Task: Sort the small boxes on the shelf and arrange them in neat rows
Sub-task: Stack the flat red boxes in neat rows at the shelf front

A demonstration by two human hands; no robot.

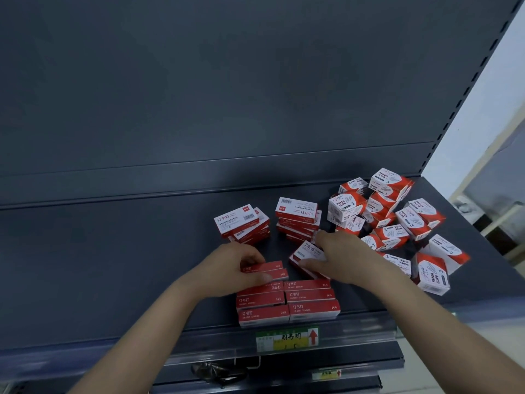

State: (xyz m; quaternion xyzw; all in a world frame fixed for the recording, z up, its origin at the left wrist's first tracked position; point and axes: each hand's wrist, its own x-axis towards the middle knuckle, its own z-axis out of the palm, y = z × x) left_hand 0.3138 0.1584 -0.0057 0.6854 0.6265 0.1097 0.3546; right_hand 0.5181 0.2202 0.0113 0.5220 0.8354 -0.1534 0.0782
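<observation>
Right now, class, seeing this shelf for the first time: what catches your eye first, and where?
Red-and-white boxes stand out against the dark shelf: a neat block of staple boxes at its front edge and a jumbled heap of paper clip boxes at the right. The left hand grips two red staple boxes behind the block, and the right hand holds a tilted staple box beside them.

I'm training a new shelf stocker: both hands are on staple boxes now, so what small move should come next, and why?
Probably the left hand should press its two red staple boxes flush against the neat rows at the front of the shelf; they sit just behind the left column. The right hand grips a tilted box that could follow.
</observation>
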